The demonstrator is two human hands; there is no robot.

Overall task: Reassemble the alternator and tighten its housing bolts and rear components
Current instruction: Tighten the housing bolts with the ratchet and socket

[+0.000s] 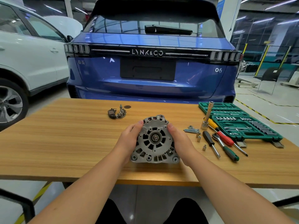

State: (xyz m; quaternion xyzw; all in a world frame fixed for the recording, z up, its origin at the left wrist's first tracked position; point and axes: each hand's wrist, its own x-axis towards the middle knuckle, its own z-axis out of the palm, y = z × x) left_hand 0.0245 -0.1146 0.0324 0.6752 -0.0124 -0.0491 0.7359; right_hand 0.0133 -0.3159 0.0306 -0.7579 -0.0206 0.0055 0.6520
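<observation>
The grey alternator (155, 140) stands on the wooden table (64, 143), its vented end face and centre shaft turned toward me. My left hand (129, 139) grips its left side, thumb on the upper rim. My right hand (179, 141) grips its right side the same way. A dark rear part with metal terminals (116, 113) lies farther back on the table, and a small round cap (127, 107) sits behind it. Long housing bolts and small screws (191, 130) lie just right of the alternator.
Right of the bolts lie small sockets (199, 139), a socket extension (207, 115), a ratchet (225, 147) and screwdrivers (211, 143). An open green socket set case (239, 123) fills the right end. A blue car stands behind the table, a white car at left.
</observation>
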